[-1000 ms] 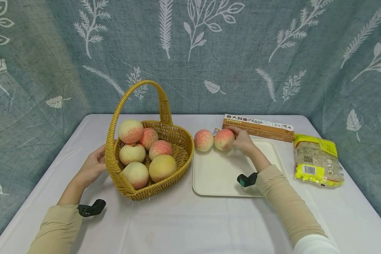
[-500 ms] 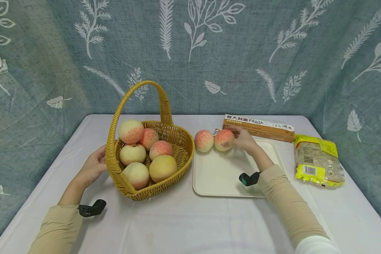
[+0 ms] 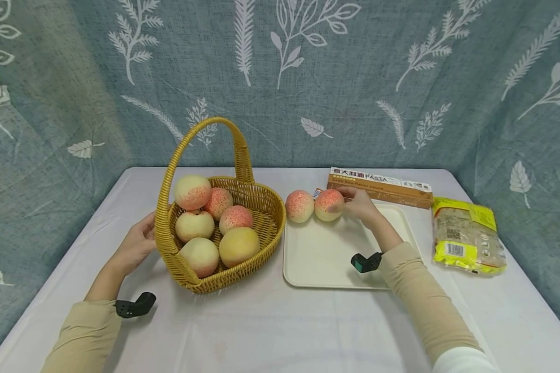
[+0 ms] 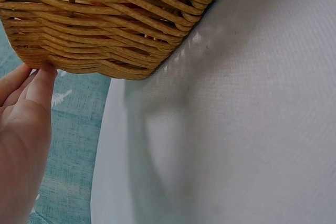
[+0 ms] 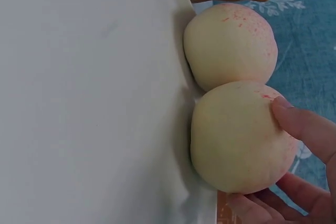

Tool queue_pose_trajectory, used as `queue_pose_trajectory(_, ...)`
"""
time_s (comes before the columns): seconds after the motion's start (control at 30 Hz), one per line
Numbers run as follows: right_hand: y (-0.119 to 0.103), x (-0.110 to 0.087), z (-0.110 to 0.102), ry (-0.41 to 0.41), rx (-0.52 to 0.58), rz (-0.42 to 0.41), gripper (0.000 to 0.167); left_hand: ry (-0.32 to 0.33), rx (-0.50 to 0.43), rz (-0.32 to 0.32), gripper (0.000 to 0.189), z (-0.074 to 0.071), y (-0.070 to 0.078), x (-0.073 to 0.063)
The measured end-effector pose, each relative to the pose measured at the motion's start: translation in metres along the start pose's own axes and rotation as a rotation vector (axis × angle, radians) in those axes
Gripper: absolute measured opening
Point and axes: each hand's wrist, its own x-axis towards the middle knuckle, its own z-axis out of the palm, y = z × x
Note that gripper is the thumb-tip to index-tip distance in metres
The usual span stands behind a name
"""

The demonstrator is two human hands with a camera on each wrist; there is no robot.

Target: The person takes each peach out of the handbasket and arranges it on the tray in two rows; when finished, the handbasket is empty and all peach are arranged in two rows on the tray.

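Note:
My right hand (image 3: 359, 205) grips a pink-and-cream peach (image 5: 239, 140) at the tray's far left edge. Its thumb (image 5: 296, 121) lies across the top and the fingers curl round the far side. Another peach (image 5: 231, 45) sits against it on the left. Under them is a cream tray (image 3: 331, 254). My left hand (image 3: 135, 246) holds the rim of a wicker basket (image 3: 261, 254) at its left side; part of the fingers is hidden behind the handle. Inside the basket are several peaches (image 3: 235, 220) and a yellow round fruit (image 3: 239, 247).
A pasta box (image 3: 382, 189) lies behind the tray. To its right is a yellow-and-clear food packet (image 3: 466, 235). The basket's tall handle (image 3: 172, 166) arches above the fruit. White cloth (image 3: 270, 331) covers the table, and a patterned curtain (image 3: 280, 119) hangs behind.
My right hand shifts slightly at the right-hand peach: its fingers loosened from it half a second ago and now close round it again. The peaches, basket and left hand stay put.

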Motion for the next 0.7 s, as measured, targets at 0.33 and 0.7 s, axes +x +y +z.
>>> queue_pose_trajectory(0.33, -0.008, -0.001, -0.001, 0.001, -0.033, -0.045, 0.072, -0.009, 0.023, -0.018, 0.081, -0.001, -0.001, 0.0)
queue_pose_trajectory(0.7, -0.04, -0.011, 0.024, 0.029, -0.213, -0.255, 0.072, -0.006, 0.016, -0.019, 0.082, -0.002, -0.001, 0.0)
